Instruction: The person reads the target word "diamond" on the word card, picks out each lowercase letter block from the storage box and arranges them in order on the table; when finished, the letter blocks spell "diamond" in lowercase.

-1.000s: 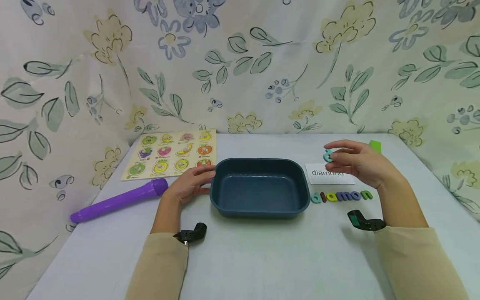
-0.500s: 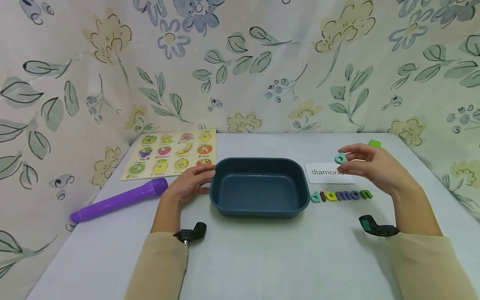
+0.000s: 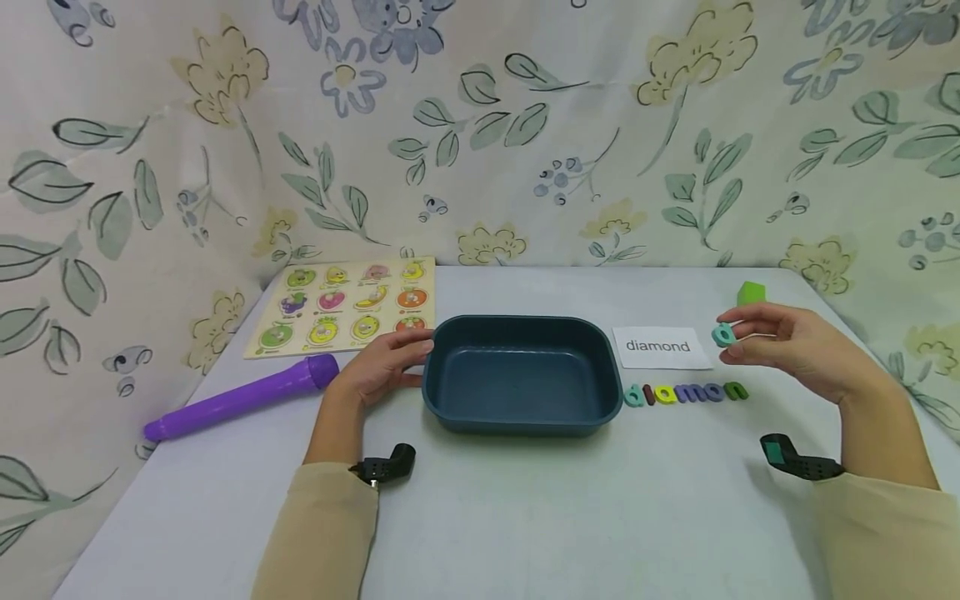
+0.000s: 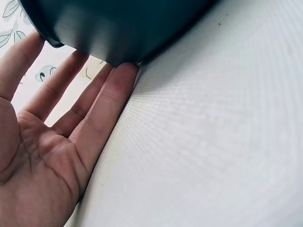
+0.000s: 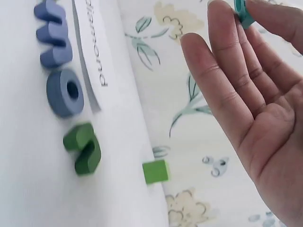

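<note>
In the head view my right hand (image 3: 806, 350) pinches a teal letter d (image 3: 723, 335) between thumb and fingers, held up just right of a white card (image 3: 660, 358) printed "diamond". Below the card, a row of colored letters reads d (image 3: 634, 396), i (image 3: 648, 393), a, m, o (image 3: 714, 392), n (image 3: 736, 391). Only part of the held letter (image 5: 245, 16) shows at the top of the right wrist view. My left hand (image 3: 384, 365) rests against the left end of a dark blue tray (image 3: 522, 427); the left wrist view shows its fairly straight fingers (image 4: 102, 106) touching the tray's outer side.
A green block (image 3: 752, 293) stands at the back right of the white table. Behind my left hand lies a fruit picture board (image 3: 309, 310), with a long purple stick (image 3: 243, 402) in front of it. A floral cloth (image 3: 480, 192) hangs along the back.
My right hand has moved to the right with the teal d, away from over the card, so the whole word and more of the green block show. My left hand stays at the tray.
</note>
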`<state>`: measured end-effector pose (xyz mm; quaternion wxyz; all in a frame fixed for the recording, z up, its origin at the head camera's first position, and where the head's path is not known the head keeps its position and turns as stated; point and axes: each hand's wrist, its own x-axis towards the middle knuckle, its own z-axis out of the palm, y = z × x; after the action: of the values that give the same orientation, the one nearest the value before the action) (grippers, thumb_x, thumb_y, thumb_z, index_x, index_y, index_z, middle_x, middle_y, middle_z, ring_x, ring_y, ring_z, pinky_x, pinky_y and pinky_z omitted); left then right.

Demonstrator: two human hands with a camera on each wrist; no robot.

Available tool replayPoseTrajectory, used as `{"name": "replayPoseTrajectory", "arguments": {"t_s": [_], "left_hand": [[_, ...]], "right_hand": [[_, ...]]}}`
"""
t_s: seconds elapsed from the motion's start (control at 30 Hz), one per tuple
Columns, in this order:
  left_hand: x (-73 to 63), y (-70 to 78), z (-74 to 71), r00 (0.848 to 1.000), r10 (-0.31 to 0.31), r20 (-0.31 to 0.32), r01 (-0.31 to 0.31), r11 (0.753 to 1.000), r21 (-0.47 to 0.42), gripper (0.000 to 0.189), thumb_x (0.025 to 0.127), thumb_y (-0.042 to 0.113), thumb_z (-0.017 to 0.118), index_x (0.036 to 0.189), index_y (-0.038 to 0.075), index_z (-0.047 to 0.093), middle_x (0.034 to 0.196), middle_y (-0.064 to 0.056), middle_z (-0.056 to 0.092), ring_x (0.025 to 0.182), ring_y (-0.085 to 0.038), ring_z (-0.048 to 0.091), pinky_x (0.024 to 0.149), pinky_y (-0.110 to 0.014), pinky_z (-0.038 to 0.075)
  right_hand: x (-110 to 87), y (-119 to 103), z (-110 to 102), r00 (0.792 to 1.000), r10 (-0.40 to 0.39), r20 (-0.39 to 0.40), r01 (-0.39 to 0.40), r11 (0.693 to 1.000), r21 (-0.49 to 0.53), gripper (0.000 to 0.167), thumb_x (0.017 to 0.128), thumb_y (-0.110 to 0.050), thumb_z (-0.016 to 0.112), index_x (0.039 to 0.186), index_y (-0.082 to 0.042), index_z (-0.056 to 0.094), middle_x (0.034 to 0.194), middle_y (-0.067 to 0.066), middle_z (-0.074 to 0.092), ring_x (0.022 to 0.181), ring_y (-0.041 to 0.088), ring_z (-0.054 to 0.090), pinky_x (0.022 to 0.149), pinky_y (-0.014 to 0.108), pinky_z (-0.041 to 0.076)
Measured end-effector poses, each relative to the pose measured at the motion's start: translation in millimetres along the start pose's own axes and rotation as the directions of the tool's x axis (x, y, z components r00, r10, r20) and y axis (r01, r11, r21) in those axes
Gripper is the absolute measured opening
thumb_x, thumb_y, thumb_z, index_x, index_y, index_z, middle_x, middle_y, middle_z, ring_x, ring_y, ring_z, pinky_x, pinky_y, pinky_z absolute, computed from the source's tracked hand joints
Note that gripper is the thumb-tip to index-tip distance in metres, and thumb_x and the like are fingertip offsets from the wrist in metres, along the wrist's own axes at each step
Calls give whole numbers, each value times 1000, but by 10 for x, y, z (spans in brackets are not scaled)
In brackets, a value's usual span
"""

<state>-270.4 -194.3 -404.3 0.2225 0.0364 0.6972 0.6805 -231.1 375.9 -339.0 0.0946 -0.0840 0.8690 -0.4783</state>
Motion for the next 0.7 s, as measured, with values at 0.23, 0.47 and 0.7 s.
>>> {"name": "replayPoseTrajectory", "arguments": {"t_s": [0.23,0.47,0.7], "left_hand": [[10,-5,1,1000,11,-2,-11,1000,4,54,103,31,65,150,9,52,137,-5,64,117,-18,66,94,-39,61],[4,-8,-8,1000,5,-8,-5,1000,10,55,103,33,65,151,10,52,138,-4,63,119,-19,65,96,-39,61],[16,-5,4,1000,-3,-10,3,1000,8,55,103,34,65,151,11,53,143,-9,61,121,-20,64,96,-38,60]], "right_hand": [[-103,287,-140,1000,2,-15,-2,1000,19,31,103,-6,60,131,-20,57,105,-5,69,92,15,77,81,21,61],[-179,461,-225,999,27,-38,-25,999,38,31,103,-5,60,128,-22,59,95,-1,69,84,17,69,75,26,62],[-229,654,-254,984,172,-52,-175,982,-69,28,103,-21,65,128,-30,56,90,-4,60,75,21,57,65,29,50]]}}
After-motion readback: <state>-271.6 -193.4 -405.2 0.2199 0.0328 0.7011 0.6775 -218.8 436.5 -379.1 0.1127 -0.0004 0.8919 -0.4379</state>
